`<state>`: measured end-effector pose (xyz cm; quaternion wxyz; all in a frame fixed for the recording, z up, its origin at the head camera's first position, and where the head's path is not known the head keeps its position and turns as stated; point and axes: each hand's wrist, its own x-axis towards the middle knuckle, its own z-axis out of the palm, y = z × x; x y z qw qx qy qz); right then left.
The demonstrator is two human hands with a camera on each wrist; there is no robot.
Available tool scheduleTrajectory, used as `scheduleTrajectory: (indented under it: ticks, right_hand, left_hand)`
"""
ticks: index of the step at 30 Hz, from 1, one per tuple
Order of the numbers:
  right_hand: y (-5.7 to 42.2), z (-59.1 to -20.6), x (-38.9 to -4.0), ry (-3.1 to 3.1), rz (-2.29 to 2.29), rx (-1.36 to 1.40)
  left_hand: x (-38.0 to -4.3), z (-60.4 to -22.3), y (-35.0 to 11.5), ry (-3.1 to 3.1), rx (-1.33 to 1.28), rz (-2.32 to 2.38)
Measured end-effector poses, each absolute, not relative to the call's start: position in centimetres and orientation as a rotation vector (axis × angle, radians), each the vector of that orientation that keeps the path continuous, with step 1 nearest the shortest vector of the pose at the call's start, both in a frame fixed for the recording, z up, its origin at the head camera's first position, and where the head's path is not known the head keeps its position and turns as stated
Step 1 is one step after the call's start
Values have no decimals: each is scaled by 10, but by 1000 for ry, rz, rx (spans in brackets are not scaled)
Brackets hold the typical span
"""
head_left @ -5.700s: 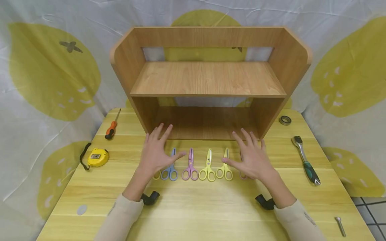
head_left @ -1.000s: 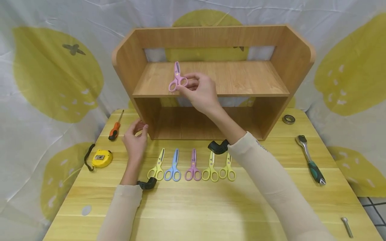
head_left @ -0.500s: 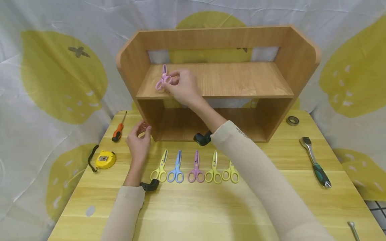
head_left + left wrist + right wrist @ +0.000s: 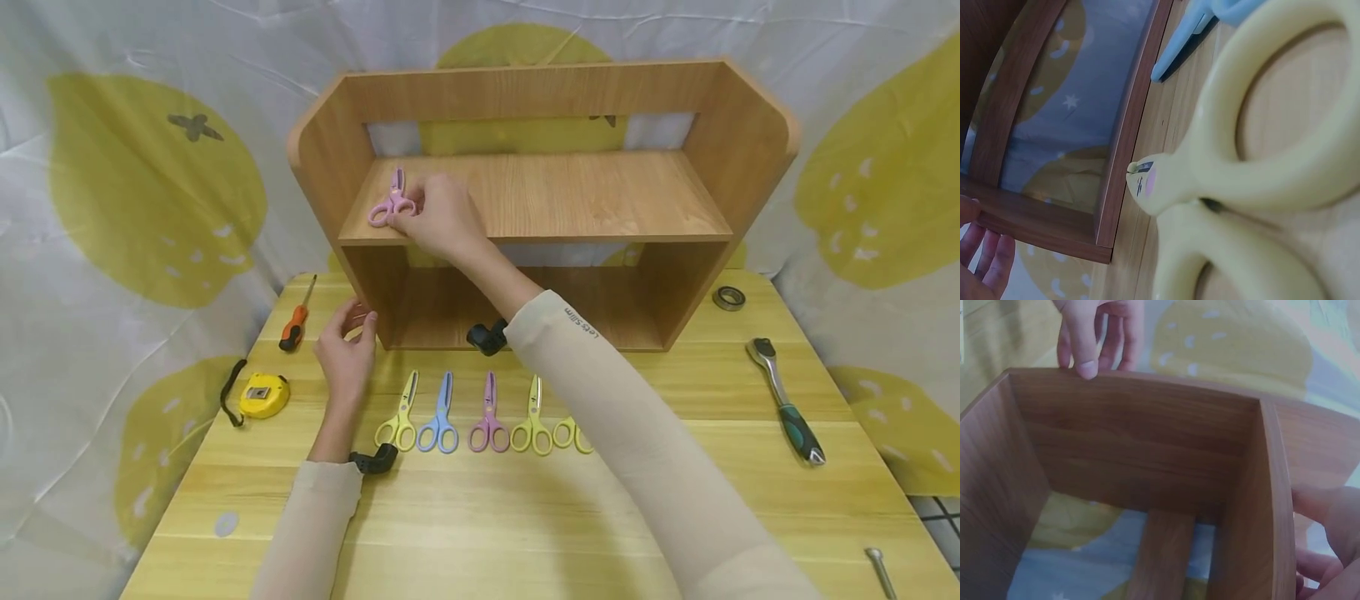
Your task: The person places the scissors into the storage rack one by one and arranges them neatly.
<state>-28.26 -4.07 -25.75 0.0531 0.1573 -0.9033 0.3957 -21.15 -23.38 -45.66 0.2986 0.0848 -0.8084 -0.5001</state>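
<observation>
1. Pink scissors (image 4: 393,200) at the left end of an upper shelf (image 4: 570,196), blades pointing to the back; whether they touch the board is hard to tell from the head view.
2. A person's right hand (image 4: 444,215) grips them, thumb and fingers clamped on the right-hand handle loop.
3. The left hand (image 4: 347,354) steadies the wooden shelf unit (image 4: 539,92), fingers apart and loosely bent, thumb on the front edge of the left side panel.
4. In front, a row lies on the counter (image 4: 465,533): yellow scissors (image 4: 403,408), blue scissors (image 4: 441,408), purple scissors (image 4: 490,408) and two more yellow pairs, the last partly hidden by the right sleeve (image 4: 630,425).
5. At left, an orange-and-black screwdriver (image 4: 294,325) and a yellow tape measure (image 4: 264,395); at right, a green-handled ratchet (image 4: 785,404) and a bolt (image 4: 879,571).
6. Behind hangs a lemon-print curtain (image 4: 157,192).
</observation>
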Motion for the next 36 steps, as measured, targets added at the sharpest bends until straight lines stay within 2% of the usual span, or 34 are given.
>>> scheduleTrajectory:
  ticks: [6, 18, 36]
  right_hand:
    - [-37, -257, -283, -2778, 1162, 480]
    - [-2, -258, -276, -2644, 1473, 642]
    - [72, -288, -216, -2480, 1539, 677]
  left_hand:
    - [-213, -458, -232, -2134, 204, -1334]
    - [-218, -462, -233, -2123, 157, -1282]
    - [-218, -459, -244, -2138, 214, -1289]
